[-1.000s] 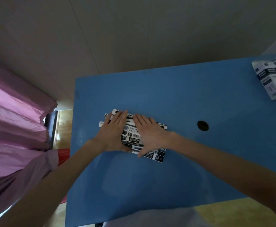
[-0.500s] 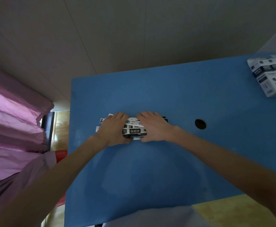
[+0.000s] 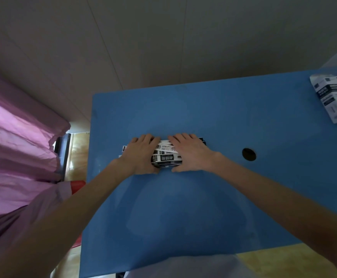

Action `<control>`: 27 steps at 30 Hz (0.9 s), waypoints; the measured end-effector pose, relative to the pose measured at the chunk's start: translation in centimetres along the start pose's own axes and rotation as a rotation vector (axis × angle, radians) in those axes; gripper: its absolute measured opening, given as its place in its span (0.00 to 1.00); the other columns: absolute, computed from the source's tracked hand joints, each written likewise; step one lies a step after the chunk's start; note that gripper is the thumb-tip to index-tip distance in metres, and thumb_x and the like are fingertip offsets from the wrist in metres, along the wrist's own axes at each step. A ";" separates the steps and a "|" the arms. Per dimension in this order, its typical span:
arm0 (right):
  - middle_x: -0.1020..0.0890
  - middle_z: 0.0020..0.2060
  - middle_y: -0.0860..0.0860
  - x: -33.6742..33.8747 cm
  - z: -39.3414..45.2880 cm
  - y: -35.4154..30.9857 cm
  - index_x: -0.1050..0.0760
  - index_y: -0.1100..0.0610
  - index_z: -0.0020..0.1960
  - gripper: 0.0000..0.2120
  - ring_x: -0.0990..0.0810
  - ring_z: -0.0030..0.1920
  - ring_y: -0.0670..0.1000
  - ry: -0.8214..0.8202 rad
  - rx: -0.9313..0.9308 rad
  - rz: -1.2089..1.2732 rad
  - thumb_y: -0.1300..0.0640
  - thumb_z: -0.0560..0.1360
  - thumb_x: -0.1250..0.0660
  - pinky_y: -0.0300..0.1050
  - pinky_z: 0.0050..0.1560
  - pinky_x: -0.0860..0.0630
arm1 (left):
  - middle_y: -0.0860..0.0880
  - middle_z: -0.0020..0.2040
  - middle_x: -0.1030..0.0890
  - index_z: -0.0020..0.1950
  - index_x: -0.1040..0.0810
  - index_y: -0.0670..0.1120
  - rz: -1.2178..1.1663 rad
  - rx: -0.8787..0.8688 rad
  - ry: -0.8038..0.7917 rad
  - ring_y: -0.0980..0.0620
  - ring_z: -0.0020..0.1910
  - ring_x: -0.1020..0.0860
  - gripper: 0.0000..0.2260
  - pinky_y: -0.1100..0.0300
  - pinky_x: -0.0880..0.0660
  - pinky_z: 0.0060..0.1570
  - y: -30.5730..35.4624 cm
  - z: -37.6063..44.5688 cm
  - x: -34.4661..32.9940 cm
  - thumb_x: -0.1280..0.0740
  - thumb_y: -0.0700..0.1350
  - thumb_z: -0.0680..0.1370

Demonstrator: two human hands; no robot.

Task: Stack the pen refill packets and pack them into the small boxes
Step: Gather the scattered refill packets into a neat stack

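Observation:
A bundle of black-and-white pen refill packets (image 3: 165, 157) lies on the blue table (image 3: 183, 213), left of its middle. My left hand (image 3: 141, 155) covers the bundle's left end, and my right hand (image 3: 191, 153) covers its right end. On each hand the fingers curl over the far edge and the thumb sits against the near edge. Only the middle strip of the packets and a bit of the left end show between and beside the hands. White small boxes (image 3: 336, 97) with dark print stand at the table's far right corner.
A round dark hole (image 3: 248, 154) is in the tabletop right of my right hand. Pink cloth (image 3: 17, 141) hangs left of the table. A beige wall runs behind the table's far edge.
The packets lay fanned out under flat hands a second ago. Both hands have since squeezed them into one narrow bundle, with little movement in the last half second.

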State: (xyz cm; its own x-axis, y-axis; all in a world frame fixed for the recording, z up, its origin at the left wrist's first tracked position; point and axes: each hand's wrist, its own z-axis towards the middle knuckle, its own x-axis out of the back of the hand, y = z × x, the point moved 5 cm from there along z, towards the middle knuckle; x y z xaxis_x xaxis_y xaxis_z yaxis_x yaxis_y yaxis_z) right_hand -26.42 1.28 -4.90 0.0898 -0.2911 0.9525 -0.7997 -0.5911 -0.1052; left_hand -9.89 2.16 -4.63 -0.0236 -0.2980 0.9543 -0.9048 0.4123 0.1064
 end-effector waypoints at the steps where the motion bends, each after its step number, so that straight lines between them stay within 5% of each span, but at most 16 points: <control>1: 0.31 0.71 0.53 -0.2 -0.1 0.0 0.44 0.58 0.80 0.55 0.30 0.68 0.56 0.010 0.003 0.004 0.27 0.67 0.31 0.56 0.72 0.34 | 0.47 0.73 0.32 0.80 0.41 0.47 -0.021 -0.004 0.002 0.45 0.71 0.32 0.52 0.49 0.37 0.72 0.0 -0.2 -0.2 0.25 0.69 0.63; 9: 0.41 0.79 0.56 -1.3 -0.3 0.2 0.54 0.60 0.83 0.67 0.43 0.79 0.58 -0.031 0.021 0.030 0.19 0.62 0.33 0.62 0.80 0.48 | 0.44 0.84 0.49 0.84 0.55 0.46 -0.028 0.018 -0.074 0.45 0.83 0.52 0.63 0.43 0.52 0.80 0.0 -0.4 -1.3 0.28 0.76 0.62; 17: 0.45 0.81 0.56 -0.7 0.3 0.0 0.60 0.61 0.83 0.72 0.46 0.81 0.59 -0.070 0.059 -0.053 0.18 0.58 0.33 0.66 0.80 0.51 | 0.43 0.82 0.43 0.83 0.49 0.43 0.060 -0.033 0.019 0.43 0.81 0.44 0.69 0.41 0.49 0.79 0.0 -0.5 -0.5 0.33 0.83 0.54; 27: 0.58 0.83 0.56 -0.6 -0.1 0.1 0.67 0.58 0.82 0.74 0.59 0.83 0.57 -0.105 0.071 0.014 0.15 0.57 0.36 0.67 0.80 0.59 | 0.43 0.84 0.52 0.84 0.55 0.42 -0.092 -0.023 0.135 0.46 0.83 0.54 0.70 0.43 0.54 0.81 -0.9 -2.5 -1.3 0.38 0.86 0.57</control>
State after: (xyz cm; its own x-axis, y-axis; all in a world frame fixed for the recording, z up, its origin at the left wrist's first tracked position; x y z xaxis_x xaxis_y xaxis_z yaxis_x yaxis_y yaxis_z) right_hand -26.58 1.50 -5.39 0.1434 -0.3750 0.9159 -0.7576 -0.6370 -0.1422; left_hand -7.97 4.31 -5.32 0.1176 -0.2177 0.9689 -0.8905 0.4088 0.1999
